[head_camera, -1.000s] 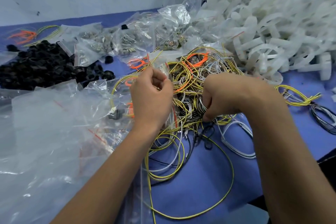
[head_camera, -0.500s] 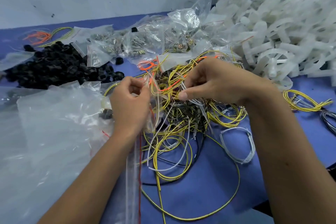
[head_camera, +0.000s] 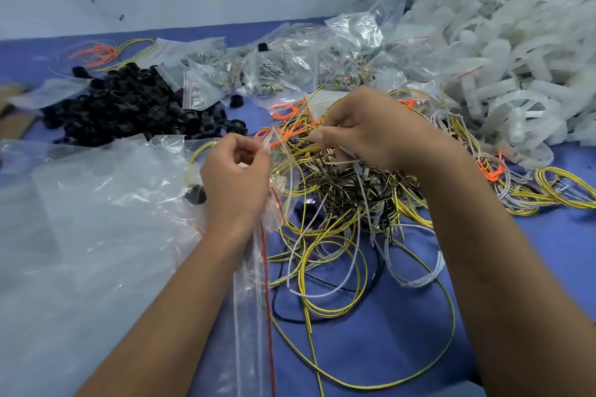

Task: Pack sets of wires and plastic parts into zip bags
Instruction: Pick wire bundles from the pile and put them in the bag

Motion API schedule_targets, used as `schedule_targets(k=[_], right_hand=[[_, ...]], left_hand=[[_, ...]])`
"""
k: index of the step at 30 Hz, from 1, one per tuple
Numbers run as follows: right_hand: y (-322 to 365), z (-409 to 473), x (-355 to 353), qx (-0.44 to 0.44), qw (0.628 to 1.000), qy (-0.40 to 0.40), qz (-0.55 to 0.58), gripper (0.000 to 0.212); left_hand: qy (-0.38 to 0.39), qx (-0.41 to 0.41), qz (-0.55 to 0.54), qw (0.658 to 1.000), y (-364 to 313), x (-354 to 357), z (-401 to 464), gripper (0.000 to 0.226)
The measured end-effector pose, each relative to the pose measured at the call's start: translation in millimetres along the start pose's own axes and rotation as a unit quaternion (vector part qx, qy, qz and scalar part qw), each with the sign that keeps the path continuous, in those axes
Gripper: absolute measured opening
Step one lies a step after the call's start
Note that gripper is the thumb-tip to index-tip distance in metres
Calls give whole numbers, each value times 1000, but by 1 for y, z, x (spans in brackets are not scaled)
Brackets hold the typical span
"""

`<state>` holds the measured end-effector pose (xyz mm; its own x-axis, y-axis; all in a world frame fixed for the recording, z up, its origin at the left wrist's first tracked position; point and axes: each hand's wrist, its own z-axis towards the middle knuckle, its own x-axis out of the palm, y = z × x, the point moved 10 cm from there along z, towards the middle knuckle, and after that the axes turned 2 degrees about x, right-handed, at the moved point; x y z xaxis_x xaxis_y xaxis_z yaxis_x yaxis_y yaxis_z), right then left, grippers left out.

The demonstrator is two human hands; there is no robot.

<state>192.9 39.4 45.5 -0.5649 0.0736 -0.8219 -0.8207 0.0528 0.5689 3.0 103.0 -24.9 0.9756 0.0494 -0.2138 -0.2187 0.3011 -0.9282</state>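
Zip bag (head_camera: 274, 203): I held its mouth pinched in my left hand (head_camera: 235, 177), red seal strip trailing toward me
Right hand (head_camera: 371, 132): fingers curled, pinching thin white wires (head_camera: 358, 203) just right of the bag
Wire tangle (head_camera: 338, 184): yellow, white and orange, heaped under both hands on the blue table (head_camera: 387, 332)
Black parts (head_camera: 129, 106): piled far left
White plastic parts (head_camera: 500, 74): heaped far right

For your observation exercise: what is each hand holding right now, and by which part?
The left hand pinches a small zip bag by its top edge. The right hand pinches thin wires lifted from the tangle; the exact part cannot be told.
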Motion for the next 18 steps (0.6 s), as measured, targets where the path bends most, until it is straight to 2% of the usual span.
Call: schedule_targets(k=[4, 7, 9, 11, 13, 15, 17, 18], right_hand=[[10, -2, -19, -16, 998, -57, -8, 38], [16, -8, -19, -36, 990, 1, 137, 28], [21, -9, -21, -62, 982, 17, 176, 30], [27, -8, -28, -101, 971, -25, 215, 25], [33, -7, -31, -131, 943, -60, 300, 11], [27, -4, -28, -122, 917, -104, 366, 24], [10, -1, -28, -74, 913, -172, 363, 25], [1, -2, -32, -46, 925, -222, 306, 22]], left_hand=[[6, 16, 8, 1000, -4, 3, -1, 17], [6, 18, 9, 1000, -5, 3, -2, 19], [3, 15, 7, 1000, -5, 2, -1, 19], [-1, -1, -7, 1000, -3, 0, 0, 16], [-9, -19, -30, 999, 1, -2, -1, 12], [-25, -28, -48, 998, 2, -6, -1, 10], [-36, -34, -61, 997, 3, -8, -1, 10], [-40, -37, -66, 996, 3, -9, -1, 10]])
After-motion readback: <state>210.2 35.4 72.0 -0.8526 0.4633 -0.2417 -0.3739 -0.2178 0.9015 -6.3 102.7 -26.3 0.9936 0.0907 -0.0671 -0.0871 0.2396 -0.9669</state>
